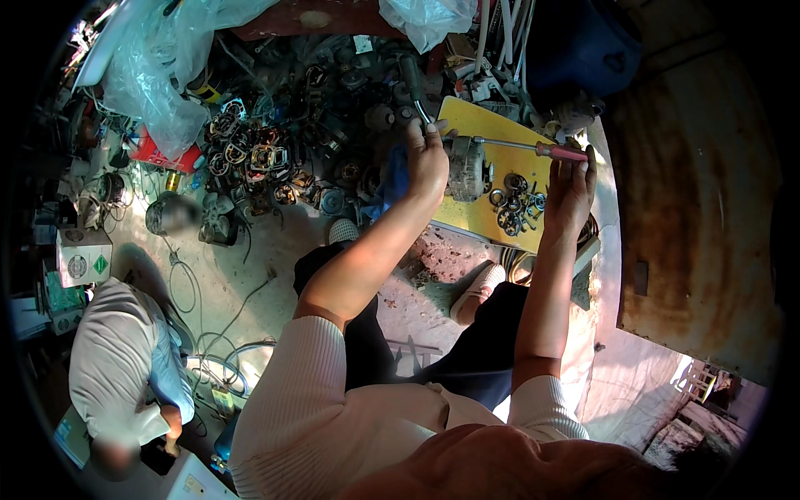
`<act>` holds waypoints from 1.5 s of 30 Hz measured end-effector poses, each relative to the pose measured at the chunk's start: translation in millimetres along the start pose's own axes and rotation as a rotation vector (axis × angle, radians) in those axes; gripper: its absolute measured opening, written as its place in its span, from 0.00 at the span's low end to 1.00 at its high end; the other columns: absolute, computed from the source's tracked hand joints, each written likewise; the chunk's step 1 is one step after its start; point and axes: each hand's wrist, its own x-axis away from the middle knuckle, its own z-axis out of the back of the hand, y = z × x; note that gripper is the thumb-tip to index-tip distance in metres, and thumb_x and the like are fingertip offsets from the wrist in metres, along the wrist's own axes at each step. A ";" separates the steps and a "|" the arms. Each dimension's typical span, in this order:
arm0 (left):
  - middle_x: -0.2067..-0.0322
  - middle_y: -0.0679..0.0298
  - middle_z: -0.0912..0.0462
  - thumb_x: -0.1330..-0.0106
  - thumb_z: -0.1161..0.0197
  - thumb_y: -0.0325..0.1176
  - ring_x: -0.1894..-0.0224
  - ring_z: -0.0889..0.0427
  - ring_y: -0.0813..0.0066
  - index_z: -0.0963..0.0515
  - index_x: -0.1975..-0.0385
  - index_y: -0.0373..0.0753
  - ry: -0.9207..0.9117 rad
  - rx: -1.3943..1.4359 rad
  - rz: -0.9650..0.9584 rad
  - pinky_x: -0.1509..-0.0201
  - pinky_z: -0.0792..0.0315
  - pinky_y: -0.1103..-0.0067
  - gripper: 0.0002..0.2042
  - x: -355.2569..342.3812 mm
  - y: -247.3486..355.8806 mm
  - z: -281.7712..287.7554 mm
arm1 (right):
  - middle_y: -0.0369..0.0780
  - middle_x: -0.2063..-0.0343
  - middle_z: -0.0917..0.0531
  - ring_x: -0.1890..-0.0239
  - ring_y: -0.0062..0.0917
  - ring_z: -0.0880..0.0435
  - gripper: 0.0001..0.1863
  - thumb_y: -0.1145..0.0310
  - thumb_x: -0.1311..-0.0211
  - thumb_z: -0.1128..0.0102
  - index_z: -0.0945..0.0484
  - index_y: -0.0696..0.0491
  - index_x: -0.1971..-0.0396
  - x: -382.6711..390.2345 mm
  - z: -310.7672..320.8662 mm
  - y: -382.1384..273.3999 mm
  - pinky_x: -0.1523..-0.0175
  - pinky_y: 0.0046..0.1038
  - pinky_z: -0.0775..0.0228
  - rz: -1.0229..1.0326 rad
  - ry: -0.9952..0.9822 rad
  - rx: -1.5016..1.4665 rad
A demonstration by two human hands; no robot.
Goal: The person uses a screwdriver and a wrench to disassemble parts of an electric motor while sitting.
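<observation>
My right hand (570, 190) is closed around the red handle of a screwdriver (560, 152). Its long metal shaft points left, and its tip meets the upper edge of a grey, worn electric motor (467, 171). That motor sits on a yellow board (500, 227). Beside the motor, my left hand (427, 162) has its fingers pinched on the bent shiny shaft of a dark-handled tool (410, 79), whose exact kind I cannot make out. Several metal rings and small parts (511, 204) lie on the board between the motor and my right forearm.
Stripped motor parts and copper coils (265, 158) are heaped to the left. Clear plastic sheeting (158, 75) hangs over that pile. A dark blue drum (583, 50) stands at the far right, near a rusty metal panel (700, 217). Another person (121, 358) bends down at the lower left.
</observation>
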 end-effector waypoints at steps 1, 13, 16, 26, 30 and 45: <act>0.53 0.64 0.24 0.26 0.60 0.37 0.52 0.29 0.75 0.36 0.51 0.42 -0.004 0.021 -0.004 0.45 0.39 0.74 0.10 -1.5 -2.6 0.6 | 0.37 0.48 0.26 0.45 0.25 0.28 0.22 0.61 0.31 0.51 0.36 0.50 0.40 -0.1 0.1 0.8 0.40 0.33 0.37 -0.015 -0.003 -0.018; 0.53 0.63 0.24 0.25 0.60 0.37 0.54 0.26 0.75 0.36 0.53 0.42 -0.036 0.037 -0.019 0.48 0.37 0.75 0.09 -4.3 -6.7 1.1 | 0.35 0.48 0.26 0.44 0.25 0.29 0.23 0.61 0.32 0.49 0.37 0.47 0.39 -2.3 4.6 4.3 0.40 0.33 0.40 -0.029 0.030 -0.024; 0.53 0.63 0.24 0.26 0.60 0.37 0.53 0.27 0.75 0.36 0.53 0.42 -0.029 0.023 -0.017 0.47 0.37 0.75 0.09 -2.8 -3.9 1.1 | 0.36 0.48 0.26 0.45 0.25 0.28 0.23 0.62 0.32 0.50 0.37 0.48 0.39 -1.0 -0.5 4.1 0.41 0.32 0.39 -0.041 0.025 -0.036; 0.52 0.64 0.25 0.25 0.61 0.37 0.53 0.27 0.76 0.37 0.51 0.41 -0.048 0.068 -0.002 0.47 0.37 0.75 0.10 -5.0 -6.4 0.3 | 0.37 0.49 0.26 0.45 0.27 0.27 0.23 0.62 0.32 0.49 0.37 0.50 0.39 -8.2 5.1 4.2 0.39 0.34 0.37 -0.025 -0.038 -0.034; 0.52 0.63 0.26 0.25 0.61 0.38 0.54 0.26 0.76 0.38 0.51 0.41 -0.051 0.040 -0.009 0.47 0.37 0.75 0.11 -4.8 -6.7 1.3 | 0.39 0.46 0.27 0.44 0.28 0.28 0.22 0.66 0.31 0.51 0.38 0.50 0.39 -4.6 -2.8 -1.7 0.38 0.34 0.37 -0.093 0.038 -0.070; 0.52 0.63 0.25 0.25 0.60 0.38 0.54 0.27 0.76 0.38 0.51 0.41 -0.050 0.071 0.004 0.47 0.36 0.76 0.11 -3.9 -4.5 -0.1 | 0.40 0.49 0.27 0.44 0.28 0.28 0.22 0.67 0.31 0.53 0.38 0.51 0.38 -3.9 -14.8 -6.0 0.36 0.37 0.39 -0.057 0.054 0.063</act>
